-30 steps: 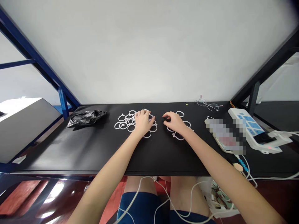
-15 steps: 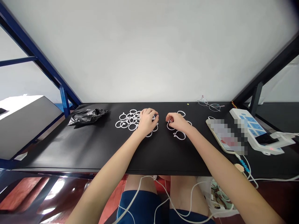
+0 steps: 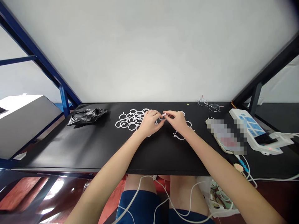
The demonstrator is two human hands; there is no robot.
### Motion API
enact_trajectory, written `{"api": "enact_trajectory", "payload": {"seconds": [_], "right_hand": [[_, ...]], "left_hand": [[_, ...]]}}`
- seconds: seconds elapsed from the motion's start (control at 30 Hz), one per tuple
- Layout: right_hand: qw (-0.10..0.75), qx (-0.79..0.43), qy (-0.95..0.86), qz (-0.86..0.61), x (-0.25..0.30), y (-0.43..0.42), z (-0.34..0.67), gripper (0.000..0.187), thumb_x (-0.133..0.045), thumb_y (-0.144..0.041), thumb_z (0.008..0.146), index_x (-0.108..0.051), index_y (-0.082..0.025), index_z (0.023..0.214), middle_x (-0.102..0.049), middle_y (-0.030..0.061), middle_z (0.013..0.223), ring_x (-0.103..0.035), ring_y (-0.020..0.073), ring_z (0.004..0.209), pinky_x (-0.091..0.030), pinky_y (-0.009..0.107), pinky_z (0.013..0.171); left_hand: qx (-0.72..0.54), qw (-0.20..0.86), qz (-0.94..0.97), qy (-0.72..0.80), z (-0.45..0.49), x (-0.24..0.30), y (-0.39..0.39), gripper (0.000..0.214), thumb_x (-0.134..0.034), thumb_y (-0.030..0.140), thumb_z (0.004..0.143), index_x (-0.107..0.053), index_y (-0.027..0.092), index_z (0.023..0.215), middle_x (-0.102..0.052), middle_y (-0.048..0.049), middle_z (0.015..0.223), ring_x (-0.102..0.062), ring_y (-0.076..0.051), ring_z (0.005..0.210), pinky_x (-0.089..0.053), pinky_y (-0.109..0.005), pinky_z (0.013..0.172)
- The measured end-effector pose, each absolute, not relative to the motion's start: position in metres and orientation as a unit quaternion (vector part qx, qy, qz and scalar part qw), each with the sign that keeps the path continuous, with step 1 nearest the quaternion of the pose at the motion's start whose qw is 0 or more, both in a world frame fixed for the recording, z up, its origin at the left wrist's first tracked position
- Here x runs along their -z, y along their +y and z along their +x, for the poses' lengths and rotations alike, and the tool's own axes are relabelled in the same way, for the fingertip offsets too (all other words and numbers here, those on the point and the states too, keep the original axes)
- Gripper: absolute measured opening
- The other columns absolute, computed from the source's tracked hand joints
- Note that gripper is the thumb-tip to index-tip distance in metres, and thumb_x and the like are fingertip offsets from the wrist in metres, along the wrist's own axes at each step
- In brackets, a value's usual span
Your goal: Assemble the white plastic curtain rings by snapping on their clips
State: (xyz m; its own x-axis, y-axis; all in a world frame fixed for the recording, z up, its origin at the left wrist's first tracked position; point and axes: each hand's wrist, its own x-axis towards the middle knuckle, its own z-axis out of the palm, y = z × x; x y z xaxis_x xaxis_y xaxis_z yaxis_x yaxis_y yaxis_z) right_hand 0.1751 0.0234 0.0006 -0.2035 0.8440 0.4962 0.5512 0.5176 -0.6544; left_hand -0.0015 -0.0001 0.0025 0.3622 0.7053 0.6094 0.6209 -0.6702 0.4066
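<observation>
My left hand and my right hand meet fingertip to fingertip above the black table. Pinched between them is a small white ring, mostly covered by my fingers. To the left lies a loose pile of several white rings, thin and round with small knobs where their ends meet; my left hand hides part of it. A few more white rings rest beside and under my right wrist, and one of these, nearest me, has its ends apart.
A crumpled black plastic bag lies on the left of the black table. To the right are eyeglasses, a phone with a blurred screen and a white power strip. White cables run over the front edge.
My right hand has moved left and slightly up from the right-hand rings to meet my left hand, which shifted right. A ring is now held between both hands.
</observation>
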Motion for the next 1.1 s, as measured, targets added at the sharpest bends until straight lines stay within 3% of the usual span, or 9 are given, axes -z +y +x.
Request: {"api": "enact_trajectory", "payload": {"seconds": [0.2, 0.37, 0.57, 0.73, 0.9, 1.03, 1.1], "right_hand": [[0.377, -0.142, -0.808, -0.430, -0.001, 0.020, 0.175, 0.030, -0.047, -0.035, 0.093, -0.074, -0.024, 0.086, -0.074, 0.0047, 0.088, -0.068, 0.0235, 0.087, -0.050, 0.034, 0.080], [0.371, -0.133, -0.818, -0.420, -0.003, 0.018, 0.174, 0.033, -0.044, -0.036, 0.095, -0.073, -0.023, 0.087, -0.073, 0.0058, 0.090, -0.067, 0.0226, 0.090, -0.050, 0.034, 0.083], [0.396, -0.117, -0.812, -0.412, 0.005, 0.023, 0.175, 0.026, -0.050, -0.028, 0.091, -0.071, -0.021, 0.104, -0.073, 0.0077, 0.099, -0.067, 0.0235, 0.091, -0.053, 0.038, 0.082], [0.453, -0.096, -0.800, -0.382, 0.010, 0.025, 0.175, 0.035, -0.050, -0.020, 0.088, -0.063, -0.021, 0.120, -0.070, 0.0069, 0.103, -0.067, 0.0209, 0.089, -0.057, 0.037, 0.077], [0.480, -0.068, -0.788, -0.380, 0.005, 0.022, 0.172, 0.023, -0.052, -0.022, 0.089, -0.069, -0.020, 0.104, -0.071, 0.0056, 0.086, -0.066, 0.0186, 0.075, -0.056, 0.031, 0.061], [0.498, -0.082, -0.779, -0.372, 0.002, 0.019, 0.170, 0.025, -0.047, -0.026, 0.092, -0.068, -0.019, 0.105, -0.073, 0.0059, 0.088, -0.067, 0.0173, 0.072, -0.056, 0.030, 0.061], [0.487, -0.099, -0.788, -0.364, 0.001, 0.017, 0.169, 0.025, -0.048, -0.028, 0.093, -0.067, -0.019, 0.106, -0.073, 0.0065, 0.092, -0.067, 0.0173, 0.074, -0.056, 0.030, 0.063]], "left_hand": [[-0.417, 0.097, 0.831, 0.356, -0.001, -0.002, 0.001, 0.016, -0.050, 0.028, 0.089, -0.064, 0.021, 0.085, -0.066, -0.0058, 0.087, -0.059, -0.017, 0.079, -0.045, -0.033, 0.077], [-0.422, 0.110, 0.825, 0.360, 0.000, -0.003, -0.002, 0.018, -0.050, 0.028, 0.089, -0.066, 0.021, 0.085, -0.065, -0.0059, 0.085, -0.058, -0.016, 0.074, -0.046, -0.030, 0.072], [-0.414, 0.083, 0.836, 0.351, 0.001, 0.001, -0.003, 0.016, -0.051, 0.024, 0.088, -0.066, 0.019, 0.084, -0.065, -0.0053, 0.086, -0.058, -0.013, 0.068, -0.047, -0.027, 0.068], [-0.402, 0.035, 0.857, 0.321, 0.006, 0.004, -0.005, 0.017, -0.051, 0.015, 0.086, -0.067, 0.018, 0.086, -0.065, -0.0050, 0.087, -0.061, -0.013, 0.072, -0.050, -0.026, 0.069], [-0.380, 0.019, 0.861, 0.337, 0.005, 0.007, -0.003, 0.021, -0.049, 0.007, 0.083, -0.067, 0.019, 0.083, -0.066, -0.0041, 0.088, -0.064, -0.014, 0.078, -0.050, -0.025, 0.069], [-0.364, 0.003, 0.860, 0.357, 0.004, 0.009, 0.000, 0.017, -0.051, 0.006, 0.081, -0.063, 0.019, 0.079, -0.066, -0.0018, 0.083, -0.063, -0.013, 0.072, -0.048, -0.024, 0.065], [-0.381, -0.023, 0.852, 0.360, 0.004, 0.010, 0.001, 0.016, -0.050, 0.007, 0.082, -0.059, 0.019, 0.075, -0.064, -0.0002, 0.076, -0.061, -0.012, 0.068, -0.049, -0.028, 0.075]]}}
